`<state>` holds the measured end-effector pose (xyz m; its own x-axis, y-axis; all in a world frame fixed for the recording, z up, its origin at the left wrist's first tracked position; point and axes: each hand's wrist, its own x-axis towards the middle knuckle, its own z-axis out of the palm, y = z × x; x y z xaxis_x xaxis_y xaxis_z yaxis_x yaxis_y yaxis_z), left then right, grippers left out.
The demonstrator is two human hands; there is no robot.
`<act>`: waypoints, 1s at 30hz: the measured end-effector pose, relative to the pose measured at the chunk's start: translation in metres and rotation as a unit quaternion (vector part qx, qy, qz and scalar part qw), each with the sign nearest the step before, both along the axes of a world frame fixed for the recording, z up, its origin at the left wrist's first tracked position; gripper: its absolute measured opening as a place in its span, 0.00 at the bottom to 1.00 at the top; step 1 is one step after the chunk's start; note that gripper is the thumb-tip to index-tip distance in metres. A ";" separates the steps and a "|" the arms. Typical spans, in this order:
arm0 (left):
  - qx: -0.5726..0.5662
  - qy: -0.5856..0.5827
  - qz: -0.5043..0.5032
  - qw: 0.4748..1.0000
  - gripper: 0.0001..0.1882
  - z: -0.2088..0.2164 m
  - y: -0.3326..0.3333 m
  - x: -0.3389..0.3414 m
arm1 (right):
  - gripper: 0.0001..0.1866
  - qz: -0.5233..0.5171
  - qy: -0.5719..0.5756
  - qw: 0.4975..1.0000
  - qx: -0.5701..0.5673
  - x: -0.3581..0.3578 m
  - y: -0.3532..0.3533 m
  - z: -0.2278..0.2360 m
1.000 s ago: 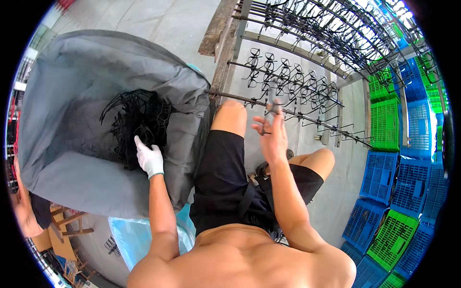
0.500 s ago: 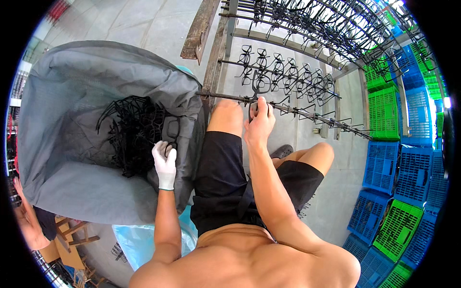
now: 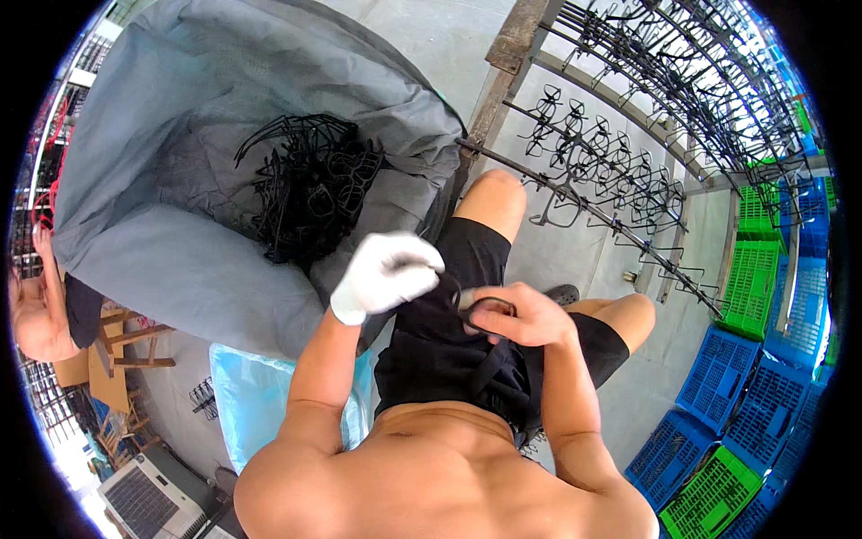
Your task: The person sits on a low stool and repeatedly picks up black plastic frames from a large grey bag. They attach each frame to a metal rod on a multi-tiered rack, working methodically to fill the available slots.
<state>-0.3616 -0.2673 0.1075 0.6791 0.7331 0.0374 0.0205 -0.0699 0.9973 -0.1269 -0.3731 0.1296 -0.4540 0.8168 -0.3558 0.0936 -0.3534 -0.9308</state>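
Observation:
My bare right hand (image 3: 525, 316) is closed on a black eyeglass frame (image 3: 492, 304), held low over my lap, one rim looping round by the thumb. Just left of it, my left hand (image 3: 386, 274) wears a white glove. Its fingers are curled and smeared by motion, close to the frame's left end; whether they touch it is unclear. A tangled heap of black eyeglass frames (image 3: 314, 193) lies inside the large grey cloth bin (image 3: 162, 269) at left. Ahead to the right, another black frame (image 3: 561, 205) hangs on the rack's nearest rod (image 3: 611, 225).
More rods full of black frames (image 3: 691, 81) fill the rack behind. Blue crates (image 3: 718, 368) and green crates (image 3: 750, 283) are stacked along the right. A light-blue plastic bag (image 3: 251, 395) lies below the bin. Another person's arm (image 3: 54, 305) shows at far left, beside a wooden stool (image 3: 130, 346).
My right hand has come back from the rack to my lap, leaving a frame hanging on the rod. My left hand has left the bin and moved right, towards it. The view has shifted.

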 end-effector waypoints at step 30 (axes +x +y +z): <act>0.006 0.042 0.347 0.937 0.13 -0.115 0.003 -0.042 | 0.15 -0.746 0.179 0.641 0.005 0.064 0.030 -0.050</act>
<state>-0.4037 -0.2646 -0.0079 0.0404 0.9990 0.0165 0.1438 -0.0222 0.9894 -0.0626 -0.3429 0.0800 0.7852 0.4380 -0.4377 -0.5615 0.2057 -0.8015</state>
